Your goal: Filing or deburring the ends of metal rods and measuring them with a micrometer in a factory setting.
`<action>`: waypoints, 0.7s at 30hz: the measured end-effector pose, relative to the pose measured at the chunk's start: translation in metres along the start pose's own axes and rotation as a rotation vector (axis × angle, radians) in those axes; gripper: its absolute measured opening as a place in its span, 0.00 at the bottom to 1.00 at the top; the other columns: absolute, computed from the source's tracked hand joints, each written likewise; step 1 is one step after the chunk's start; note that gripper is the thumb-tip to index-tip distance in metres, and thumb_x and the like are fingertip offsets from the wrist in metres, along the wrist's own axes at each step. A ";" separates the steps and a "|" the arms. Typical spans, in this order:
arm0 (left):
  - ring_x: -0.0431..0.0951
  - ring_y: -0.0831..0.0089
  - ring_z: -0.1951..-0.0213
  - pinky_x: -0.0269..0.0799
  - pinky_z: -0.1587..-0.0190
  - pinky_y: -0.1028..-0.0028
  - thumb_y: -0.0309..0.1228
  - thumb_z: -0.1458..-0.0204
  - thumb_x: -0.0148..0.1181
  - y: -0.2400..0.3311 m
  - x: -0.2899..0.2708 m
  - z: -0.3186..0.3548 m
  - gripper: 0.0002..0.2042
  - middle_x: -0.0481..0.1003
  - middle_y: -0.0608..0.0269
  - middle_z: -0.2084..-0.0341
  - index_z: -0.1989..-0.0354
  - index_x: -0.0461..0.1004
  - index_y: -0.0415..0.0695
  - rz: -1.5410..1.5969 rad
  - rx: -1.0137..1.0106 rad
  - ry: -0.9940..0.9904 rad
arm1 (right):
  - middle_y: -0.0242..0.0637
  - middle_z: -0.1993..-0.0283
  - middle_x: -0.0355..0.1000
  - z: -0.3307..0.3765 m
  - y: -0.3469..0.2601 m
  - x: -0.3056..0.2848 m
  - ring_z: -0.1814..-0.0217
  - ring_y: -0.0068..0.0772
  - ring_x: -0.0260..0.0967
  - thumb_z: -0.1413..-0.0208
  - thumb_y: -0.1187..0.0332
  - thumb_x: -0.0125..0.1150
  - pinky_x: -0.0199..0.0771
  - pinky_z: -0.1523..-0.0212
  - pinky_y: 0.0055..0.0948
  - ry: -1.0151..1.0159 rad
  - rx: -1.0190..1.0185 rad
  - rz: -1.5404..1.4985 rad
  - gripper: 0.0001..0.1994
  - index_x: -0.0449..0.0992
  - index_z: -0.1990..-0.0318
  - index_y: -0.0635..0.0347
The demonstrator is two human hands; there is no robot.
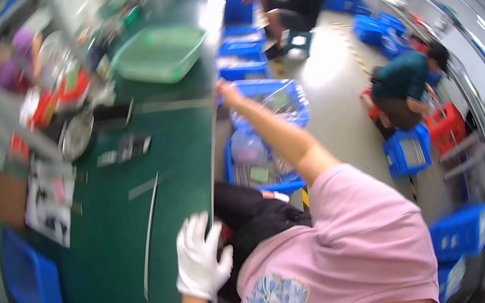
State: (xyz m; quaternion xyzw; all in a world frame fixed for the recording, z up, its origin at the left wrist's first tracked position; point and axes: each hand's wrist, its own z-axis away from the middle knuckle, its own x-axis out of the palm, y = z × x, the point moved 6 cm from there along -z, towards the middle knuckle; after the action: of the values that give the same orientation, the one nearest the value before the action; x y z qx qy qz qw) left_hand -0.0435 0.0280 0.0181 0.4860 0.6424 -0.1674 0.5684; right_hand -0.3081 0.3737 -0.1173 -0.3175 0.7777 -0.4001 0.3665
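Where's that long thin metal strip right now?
In the head view, the long thin metal strip lies on the green table, left of centre, just left of the white-gloved left hand resting at the table's edge.

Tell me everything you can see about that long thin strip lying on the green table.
The long thin strip is narrow, flat and silvery grey, and looks like metal. It lies flat on the green table, running from near the table's middle down toward the near edge, seemingly slightly bowed, though the lens may add that. Nothing rests on it. The white-gloved left hand sits at the table's edge just to its right, not touching it. A shorter grey strip lies apart near its upper end.
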 end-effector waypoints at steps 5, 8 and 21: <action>0.63 0.51 0.49 0.58 0.45 0.57 0.31 0.69 0.63 -0.010 -0.002 -0.004 0.24 0.65 0.49 0.53 0.58 0.68 0.42 0.073 0.004 0.049 | 0.40 0.61 0.68 -0.005 -0.013 -0.026 0.58 0.38 0.65 0.47 0.50 0.46 0.69 0.60 0.42 -0.153 0.530 -0.186 0.20 0.71 0.59 0.57; 0.69 0.55 0.56 0.63 0.51 0.59 0.28 0.68 0.62 -0.012 -0.009 -0.001 0.19 0.69 0.52 0.60 0.62 0.70 0.40 0.077 0.004 0.183 | 0.42 0.63 0.70 0.006 -0.097 -0.026 0.59 0.37 0.67 0.52 0.62 0.53 0.68 0.59 0.32 0.205 -0.128 0.287 0.15 0.73 0.60 0.60; 0.71 0.59 0.67 0.67 0.63 0.65 0.27 0.58 0.58 -0.112 -0.016 -0.012 0.09 0.71 0.57 0.72 0.66 0.74 0.43 -0.253 -0.573 0.463 | 0.38 0.71 0.70 0.145 -0.251 0.098 0.65 0.41 0.69 0.56 0.65 0.55 0.68 0.66 0.36 -0.578 -0.544 0.415 0.07 0.72 0.74 0.59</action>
State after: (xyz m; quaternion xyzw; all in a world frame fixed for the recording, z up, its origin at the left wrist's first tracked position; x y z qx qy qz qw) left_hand -0.1437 -0.0225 -0.0019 0.2495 0.8292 0.0642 0.4961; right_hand -0.1899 0.1200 0.0063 -0.3383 0.7676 0.0061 0.5444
